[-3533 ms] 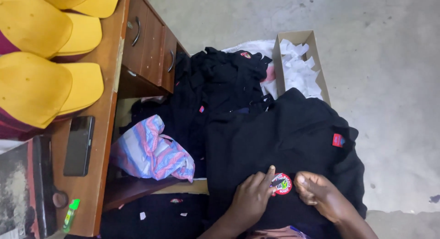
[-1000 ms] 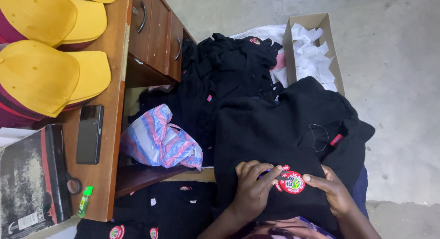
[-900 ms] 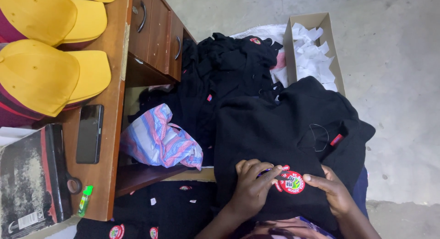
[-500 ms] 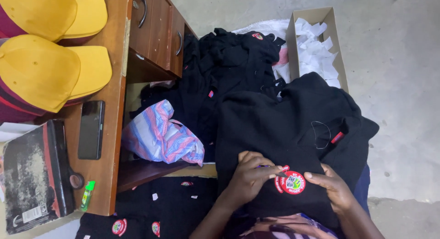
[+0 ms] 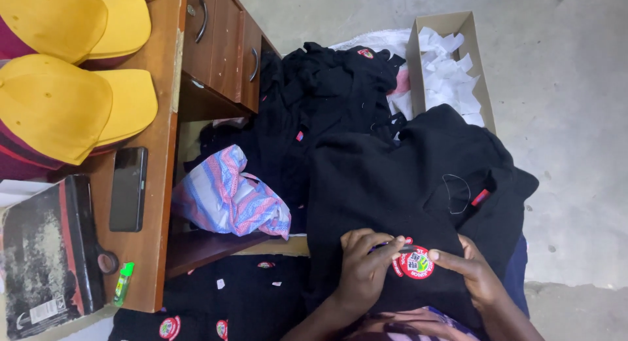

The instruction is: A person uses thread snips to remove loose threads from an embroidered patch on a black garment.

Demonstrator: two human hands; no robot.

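A black garment (image 5: 392, 184) lies spread over my lap. A round red patch with a green centre (image 5: 415, 263) sits on its near edge. My left hand (image 5: 362, 268) curls over the cloth, its fingertips pinching the patch's left rim. My right hand (image 5: 473, 279) rests on the garment from the right, with the index fingertip touching the patch's right rim and the cloth gathered under the fingers. A loop of thin thread (image 5: 456, 192) lies on the garment near a small red tag (image 5: 480, 197).
A wooden desk (image 5: 163, 118) with drawers (image 5: 222, 46) stands at left, bearing yellow caps (image 5: 59, 105), a dark phone (image 5: 127, 188), a black box (image 5: 46, 249) and a small green bottle (image 5: 123, 283). Beyond are a striped cloth (image 5: 229, 197), a pile of black garments (image 5: 320, 92), a cardboard box of white scraps (image 5: 448, 59) and patched black garments (image 5: 196, 321).
The view has drifted slightly. Both hands stay at the patch; my left fingers have curled in from flat to pinch its rim.
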